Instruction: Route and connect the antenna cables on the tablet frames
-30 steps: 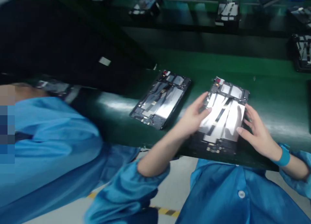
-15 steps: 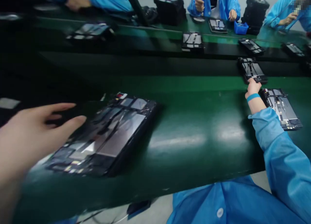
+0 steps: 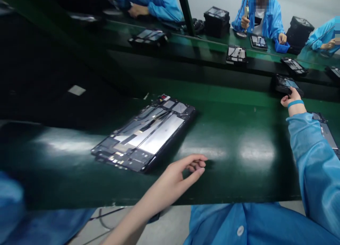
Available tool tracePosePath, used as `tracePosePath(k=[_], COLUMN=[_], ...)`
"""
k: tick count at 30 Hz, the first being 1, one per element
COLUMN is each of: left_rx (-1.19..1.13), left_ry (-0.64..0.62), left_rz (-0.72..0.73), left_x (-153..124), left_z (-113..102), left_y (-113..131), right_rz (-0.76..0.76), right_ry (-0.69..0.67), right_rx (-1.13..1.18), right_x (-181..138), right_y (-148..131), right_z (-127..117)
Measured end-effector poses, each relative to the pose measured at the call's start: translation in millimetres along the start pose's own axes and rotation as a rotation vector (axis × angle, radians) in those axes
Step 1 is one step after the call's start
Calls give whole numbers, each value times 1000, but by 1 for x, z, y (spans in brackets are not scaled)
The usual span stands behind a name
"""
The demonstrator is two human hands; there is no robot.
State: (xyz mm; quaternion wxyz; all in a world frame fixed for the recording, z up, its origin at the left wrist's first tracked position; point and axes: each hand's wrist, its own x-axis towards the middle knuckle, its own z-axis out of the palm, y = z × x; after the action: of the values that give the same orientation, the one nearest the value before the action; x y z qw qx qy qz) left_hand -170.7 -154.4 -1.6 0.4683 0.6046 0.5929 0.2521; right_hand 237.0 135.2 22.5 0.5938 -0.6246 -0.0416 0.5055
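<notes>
we can't make out the fingers of the right grip (image 3: 289,98): they're hidden behind the hand, up against a dark device (image 3: 285,84) at the far side of the tabletop (image 3: 239,131), so pinching or spread, we cannot tell. our blue sleeve (image 3: 310,149) cuts off another tablet (image 3: 329,135). the left grip (image 3: 183,170) is loosely curled and holds nothing, low over the tabletop just right of the open tablet (image 3: 148,131), not touching it.
</notes>
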Motion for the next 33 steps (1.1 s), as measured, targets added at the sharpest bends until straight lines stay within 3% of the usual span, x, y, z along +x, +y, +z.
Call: tracePosePath(k=[4, 7, 10, 12, 16, 19, 21, 22, 23, 25, 27, 29, 31, 33], left_rx=[-107, -311, -483, -469, -119, 314, 609, 734, 838, 979, 1053, 1076, 1036, 909], left_ry=[-109, -140, -50, 33, 144, 64, -20, -57, -89, -150, -202, -226, -209, -148], left_rz=[28, -16, -67, -82, 81, 254, 270, 254, 233, 198, 167, 144, 143, 144], left_x=[21, 60, 105, 125, 118, 84, 62, 55, 49, 46, 48, 53, 55, 54], left_z=[23, 49, 76, 87, 91, 85, 83, 83, 84, 87, 91, 92, 90, 84], left_y=[2, 10, 24, 34, 43, 43, 47, 51, 56, 67, 78, 83, 80, 66], right_rz=[74, 136, 226, 294, 498, 809, 948, 899, 754, 178, -485, -910, -1069, -1112], right_ry=[-99, -191, -242, -255, -401, -654, -878, -995, -1097, -1140, -918, -646, -472, -406], right_rx=[37, 80, 52, 15, -102, -296, -463, -550, -639, -796, -961, -1101, -1224, -1312], right_x=[-39, -83, -130, -161, -221, -253, -260, -258, -252, -232, -203, -170, -140, -119], right_y=[44, 84, 122, 144, 177, 179, 165, 156, 145, 125, 113, 116, 130, 148], right_z=[-11, -35, -69, -97, -164, -208, -220, -219, -212, -184, -141, -93, -51, -20])
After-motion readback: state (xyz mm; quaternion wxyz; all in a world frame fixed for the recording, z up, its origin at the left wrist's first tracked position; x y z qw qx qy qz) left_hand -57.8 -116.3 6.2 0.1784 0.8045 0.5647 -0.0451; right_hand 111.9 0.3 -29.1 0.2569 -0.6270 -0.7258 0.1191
